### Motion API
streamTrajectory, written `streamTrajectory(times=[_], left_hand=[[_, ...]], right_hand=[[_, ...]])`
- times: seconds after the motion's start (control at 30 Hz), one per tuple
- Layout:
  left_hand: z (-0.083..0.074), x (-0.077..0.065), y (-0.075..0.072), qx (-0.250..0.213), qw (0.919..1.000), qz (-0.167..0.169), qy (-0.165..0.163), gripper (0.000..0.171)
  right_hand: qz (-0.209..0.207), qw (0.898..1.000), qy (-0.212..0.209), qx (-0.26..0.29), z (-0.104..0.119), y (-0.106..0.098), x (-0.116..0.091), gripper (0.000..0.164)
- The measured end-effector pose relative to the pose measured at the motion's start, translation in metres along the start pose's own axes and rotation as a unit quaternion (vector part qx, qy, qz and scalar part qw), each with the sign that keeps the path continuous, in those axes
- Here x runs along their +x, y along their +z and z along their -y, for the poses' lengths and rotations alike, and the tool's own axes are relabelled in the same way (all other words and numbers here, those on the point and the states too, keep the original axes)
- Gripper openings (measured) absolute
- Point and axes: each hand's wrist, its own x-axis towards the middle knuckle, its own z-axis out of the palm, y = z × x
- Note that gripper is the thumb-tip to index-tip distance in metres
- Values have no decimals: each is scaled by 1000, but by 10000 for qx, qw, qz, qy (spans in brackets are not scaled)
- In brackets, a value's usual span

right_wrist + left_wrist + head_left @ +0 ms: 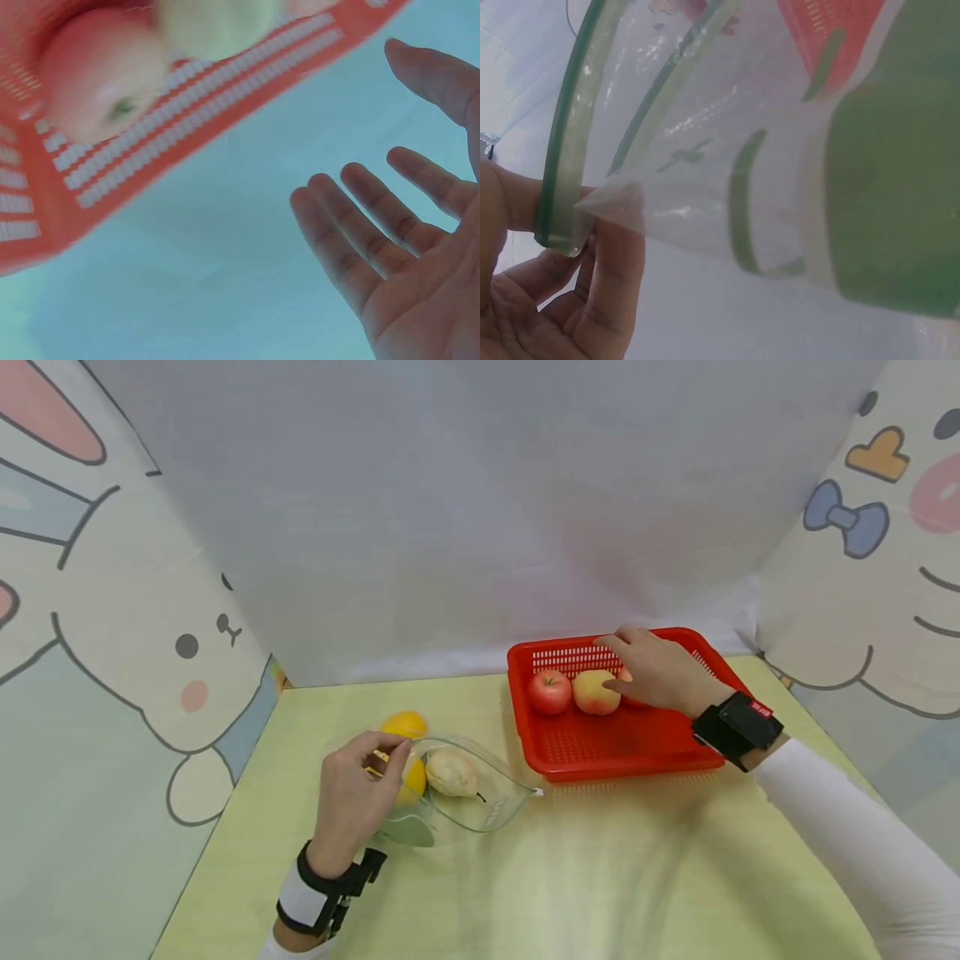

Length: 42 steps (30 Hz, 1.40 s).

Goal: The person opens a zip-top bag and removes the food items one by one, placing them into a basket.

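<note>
Two bare hands work over a pale yellow-green counter [562, 877]: the left grip [356, 789] pinches the green-edged rim of a clear zip bag [493, 814], while the right grip [660, 672] is released, fingers extended above the right part of a red basket [622, 768]. The basket's raised rim surrounds the space beneath the right grip, its far edge near the pale backdrop [450, 568]; broad counter room lies nearer the person, between both forearms. Right of the left grip, the bag's mouth gapes, and a cream, pear-shaped fruit [450, 773] shows within its outline. Left of the right grip sit a glossy red apple [550, 692] and a yellow, pink-blushed fruit [596, 692]; the hand partly hides another red fruit [626, 675].
</note>
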Motion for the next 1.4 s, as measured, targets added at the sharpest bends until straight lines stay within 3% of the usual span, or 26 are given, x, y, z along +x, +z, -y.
streamTrajectory(times=[0.07, 0.17, 0.23, 0.33, 0.4, 0.5, 0.67, 0.73, 0.93, 1.03, 1.13, 1.3, 1.4], left_hand=[[0, 0, 0, 10, 10000, -13, 21, 5], [0, 0, 0, 21, 10000, -1, 13, 5], [0, 0, 0, 26, 10000, 19, -25, 7], [0, 1, 0, 21, 10000, 44, -72, 9], [-1, 1, 0, 1, 10000, 55, -76, 9], [-1, 0, 0, -22, 10000, 63, -43, 8], [1, 0, 0, 49, 10000, 35, 25, 4], [1, 0, 0, 75, 9999, 9, 80, 4], [-1, -1, -1, 72, 9999, 14, 86, 5], [-2, -1, -1, 53, 10000, 70, -2, 5], [-2, -1, -1, 43, 10000, 80, 10, 6], [-2, 0, 0, -21, 10000, 74, 12, 7], [-2, -1, 0, -90, 9999, 106, -10, 8]], right_hand=[[-175, 9996, -243, 18, 25, -7, -8, 66], [-758, 9925, -952, -86, 57, -8, -21, 57], [-1240, 9811, -1475, -167, 78, -5, -29, 52], [-1951, 9542, -2258, -221, 105, 2, -39, 47], [-2147, 9414, -2599, -103, 125, 6, -44, 48], [-2131, 9335, -2880, 133, 151, 15, -49, 46], [-1718, 9395, -2955, 242, 188, 40, -41, 36], [-1476, 9463, -2874, 138, 199, 51, -33, 34], [-565, 9737, -2199, -177, 220, 79, -4, 34], [-369, 9785, -1980, -453, 226, 94, 6, 34], [-425, 9756, -1925, -966, 230, 105, 11, 39], [-871, 9521, -1953, -2186, 233, 120, 16, 36], [-945, 9418, -1875, -2627, 234, 129, 20, 32]])
